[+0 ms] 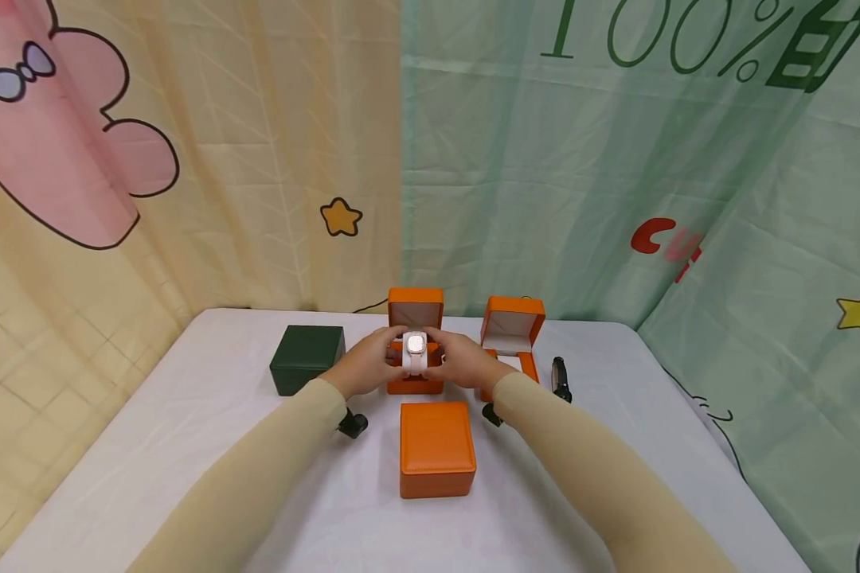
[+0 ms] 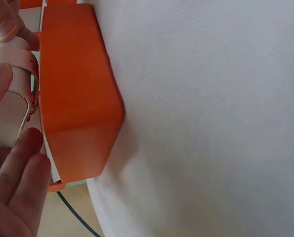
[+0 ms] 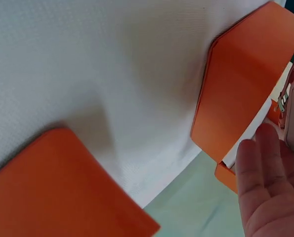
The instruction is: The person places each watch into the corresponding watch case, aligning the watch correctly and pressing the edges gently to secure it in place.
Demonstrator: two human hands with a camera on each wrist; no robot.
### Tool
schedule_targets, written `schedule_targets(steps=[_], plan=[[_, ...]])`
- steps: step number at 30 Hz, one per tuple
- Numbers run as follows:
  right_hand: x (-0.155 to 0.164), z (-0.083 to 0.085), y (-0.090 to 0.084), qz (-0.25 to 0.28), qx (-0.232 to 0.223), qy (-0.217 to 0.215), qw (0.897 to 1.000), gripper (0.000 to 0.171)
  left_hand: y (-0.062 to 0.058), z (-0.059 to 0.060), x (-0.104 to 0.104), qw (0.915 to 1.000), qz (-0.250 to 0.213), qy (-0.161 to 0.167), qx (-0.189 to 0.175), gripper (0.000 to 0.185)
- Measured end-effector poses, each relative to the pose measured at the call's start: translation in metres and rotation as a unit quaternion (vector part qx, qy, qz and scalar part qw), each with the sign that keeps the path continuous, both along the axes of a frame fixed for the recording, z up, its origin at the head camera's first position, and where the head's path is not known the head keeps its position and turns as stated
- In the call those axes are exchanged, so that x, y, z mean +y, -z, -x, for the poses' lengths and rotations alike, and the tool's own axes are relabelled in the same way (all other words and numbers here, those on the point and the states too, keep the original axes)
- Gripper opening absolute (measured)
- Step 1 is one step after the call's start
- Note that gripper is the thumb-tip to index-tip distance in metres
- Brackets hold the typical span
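Lying nearest on the white-covered tabletop (image 1: 354,509) is a closed orange box (image 1: 437,446), and it is better that the sleeves do not push it. Farther away, the left hand (image 1: 368,364) and the right hand (image 1: 469,362) hold the white watch (image 1: 416,344) between them, fingers and thumbs at its two sides, with only a narrow space from one hand to the other. Its strap seems to go around a pale cushion, although the fingers hide some part. The watch is at the mouth of an open orange box (image 1: 416,387), its dial toward the person. For good work, I think both hands should press equally, keep the watch level, and not let the buckle (image 2: 33,104) catch the rim. The raised lid (image 1: 416,296) behind should also not be knocked.
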State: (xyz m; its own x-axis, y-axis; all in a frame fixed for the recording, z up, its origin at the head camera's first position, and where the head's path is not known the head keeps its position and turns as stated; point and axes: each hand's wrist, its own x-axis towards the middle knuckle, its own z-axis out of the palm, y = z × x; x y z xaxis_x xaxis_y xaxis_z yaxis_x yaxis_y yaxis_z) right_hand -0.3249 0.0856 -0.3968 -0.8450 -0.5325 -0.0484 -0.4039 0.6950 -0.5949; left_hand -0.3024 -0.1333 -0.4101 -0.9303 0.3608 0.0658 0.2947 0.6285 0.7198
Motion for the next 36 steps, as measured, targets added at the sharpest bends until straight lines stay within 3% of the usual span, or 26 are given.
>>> schedule_targets(steps=[14, 36], plan=[[-0.001, 0.011, 0.008, -0.034, 0.040, 0.001, 0.999, 0.079, 0.006, 0.008, 0.004, 0.9981, 0.055, -0.020, 0.019, 0.076], [0.000, 0.011, 0.012, -0.052, 0.023, 0.005, 0.998, 0.085, 0.008, 0.008, 0.007, 0.9965, 0.077, -0.031, 0.011, 0.077]])
